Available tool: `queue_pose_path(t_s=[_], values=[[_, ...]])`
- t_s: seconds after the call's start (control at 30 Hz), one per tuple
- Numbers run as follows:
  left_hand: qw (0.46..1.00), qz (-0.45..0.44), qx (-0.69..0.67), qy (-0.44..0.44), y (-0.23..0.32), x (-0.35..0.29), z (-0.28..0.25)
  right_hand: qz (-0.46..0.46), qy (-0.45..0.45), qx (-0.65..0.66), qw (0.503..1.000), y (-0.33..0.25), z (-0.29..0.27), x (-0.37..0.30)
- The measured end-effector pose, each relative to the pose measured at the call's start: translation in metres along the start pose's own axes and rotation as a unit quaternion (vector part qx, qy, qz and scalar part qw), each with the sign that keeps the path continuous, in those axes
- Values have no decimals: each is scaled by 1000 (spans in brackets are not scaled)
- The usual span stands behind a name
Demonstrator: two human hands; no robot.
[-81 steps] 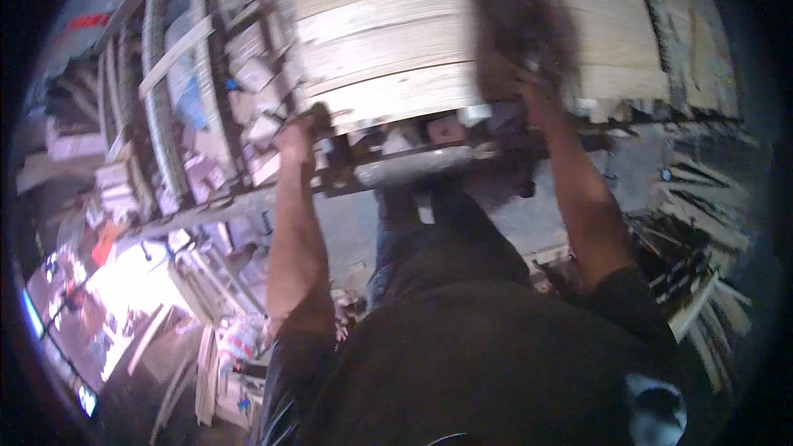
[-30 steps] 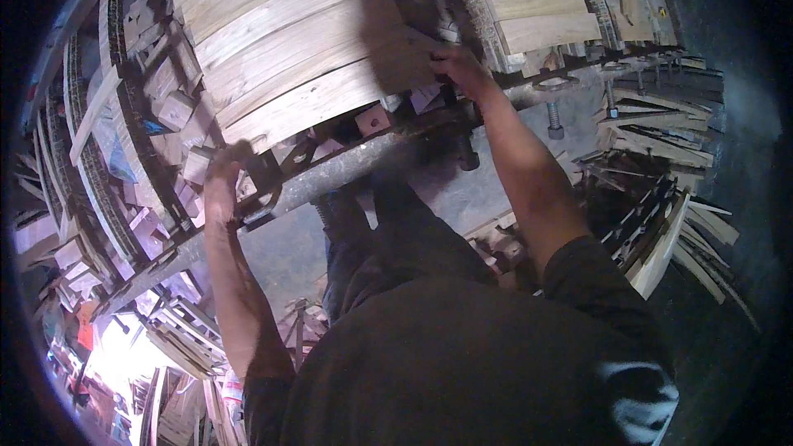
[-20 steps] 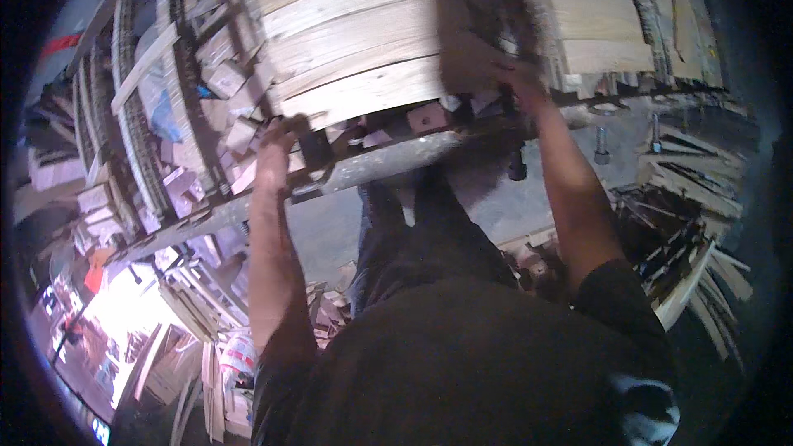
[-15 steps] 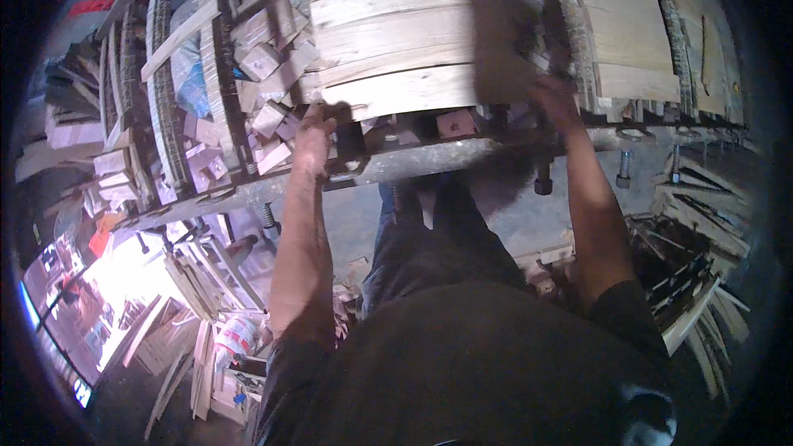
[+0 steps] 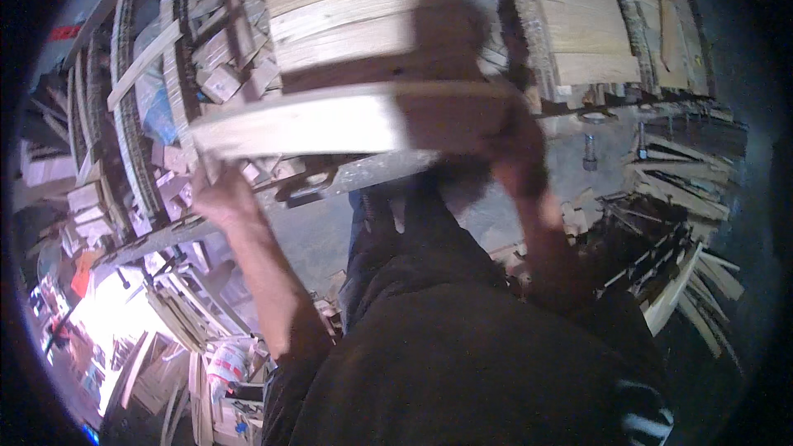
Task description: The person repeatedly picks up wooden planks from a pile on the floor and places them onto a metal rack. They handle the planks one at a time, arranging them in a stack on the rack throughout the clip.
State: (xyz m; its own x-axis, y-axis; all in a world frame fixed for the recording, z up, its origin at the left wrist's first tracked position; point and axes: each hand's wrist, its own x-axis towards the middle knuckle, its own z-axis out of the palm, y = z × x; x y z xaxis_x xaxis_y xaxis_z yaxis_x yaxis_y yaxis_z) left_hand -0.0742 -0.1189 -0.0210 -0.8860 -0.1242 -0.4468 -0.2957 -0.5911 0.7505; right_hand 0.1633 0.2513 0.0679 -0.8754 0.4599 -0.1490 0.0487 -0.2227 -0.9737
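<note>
A pale wooden board [image 5: 310, 125] is lifted in front of me, its long side running left to right. My left hand [image 5: 221, 196] grips its left end, fingers closed on the wood. Its right end is held by my right hand [image 5: 522, 153], which is in shadow and blurred, with fingers partly hidden. Behind the board lies a panel of several pale boards [image 5: 347, 16] side by side on the rack. My own shadow darkens the right part of the board and panel.
The metal rack's front rail [image 5: 380, 175] runs across, with hanging bolts [image 5: 589, 153] at right. Small wood blocks [image 5: 223, 83] lie between bars at left. More panels [image 5: 578, 16] rest at far right. Wood strips are heaped on the floor on both sides; a white-and-red container [image 5: 227, 363] stands lower left.
The nearest board has come off the panel's front edge and up toward me, held in both hands. My left hand moved left and nearer. The view has shifted slightly right.
</note>
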Motion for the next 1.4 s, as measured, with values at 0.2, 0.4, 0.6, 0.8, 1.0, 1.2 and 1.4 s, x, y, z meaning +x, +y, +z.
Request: queue_pose_path(t_s=[0.2, 0.4, 0.6, 0.8, 1.0, 1.2, 1.4], values=[[977, -127, -170, 22, 45, -64, 18, -4, -90, -244, 966, 7, 118, -51], [981, -146, -117, 54, 66, -105, -18, -31, -279, -97, 955, 22, 139, -56], [977, -52, -37, 202, 108, -117, -78, 23, -41, -130, 990, 120, 76, 4], [971, -56, -90, 212, 129, -130, -125, 288, 118, 30, 950, 191, 41, 58], [958, -72, -183, 209, 132, -153, -154, 359, 110, 343, 861, 241, 36, 89], [958, -47, -184, 216, 138, -167, -138, 358, 231, 373, 824, 234, 71, 103], [968, -40, -143, 202, 144, -165, -165, 336, 319, 358, 810, 242, 79, 106]])
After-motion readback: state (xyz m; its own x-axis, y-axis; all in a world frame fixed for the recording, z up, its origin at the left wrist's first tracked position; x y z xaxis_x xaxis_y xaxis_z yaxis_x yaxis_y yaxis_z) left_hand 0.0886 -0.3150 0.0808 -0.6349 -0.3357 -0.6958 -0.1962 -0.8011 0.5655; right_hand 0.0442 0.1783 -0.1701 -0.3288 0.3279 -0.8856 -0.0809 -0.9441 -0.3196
